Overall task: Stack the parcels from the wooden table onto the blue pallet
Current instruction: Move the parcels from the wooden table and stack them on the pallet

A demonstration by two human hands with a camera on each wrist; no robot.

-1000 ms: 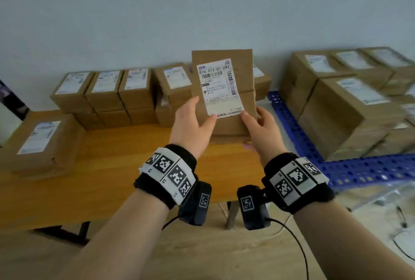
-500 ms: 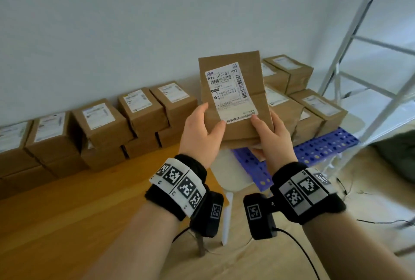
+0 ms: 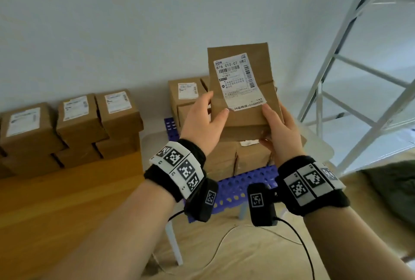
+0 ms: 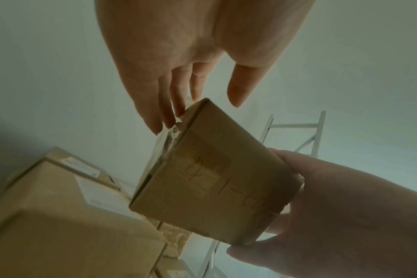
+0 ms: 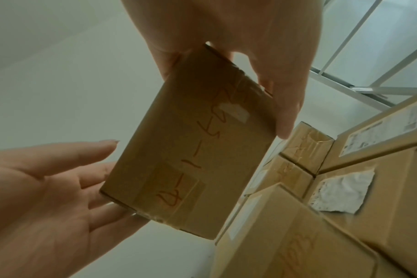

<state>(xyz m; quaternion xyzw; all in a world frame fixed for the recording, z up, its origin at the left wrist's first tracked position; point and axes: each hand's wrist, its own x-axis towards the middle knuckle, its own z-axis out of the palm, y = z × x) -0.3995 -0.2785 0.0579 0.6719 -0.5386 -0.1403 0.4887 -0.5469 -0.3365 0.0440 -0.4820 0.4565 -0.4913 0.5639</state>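
Observation:
A brown cardboard parcel (image 3: pixel 242 86) with a white shipping label is held upright in the air above the parcels stacked on the blue pallet (image 3: pixel 244 183). My right hand (image 3: pixel 270 120) grips its lower right corner, thumb on the labelled face and fingers behind. My left hand (image 3: pixel 212 110) lies against the lower left edge with straight fingers. In the left wrist view the left hand (image 4: pixel 202 105) touches the parcel (image 4: pixel 214 178) only at its side. In the right wrist view the right hand (image 5: pixel 262 84) clasps the parcel (image 5: pixel 191 150), whose back bears red handwriting.
The wooden table (image 3: pixel 67 201) at the left carries several labelled parcels (image 3: pixel 119 111) along the wall. Stacked parcels (image 3: pixel 186 93) fill the pallet behind and below the held one. A white metal rack frame (image 3: pixel 359 66) rises at the right. A cable (image 3: pixel 298 241) trails over the floor.
The parcel has travelled right, from above the table to above the pallet's stack, and the view has swung with it. Both hands stayed at its lower corners.

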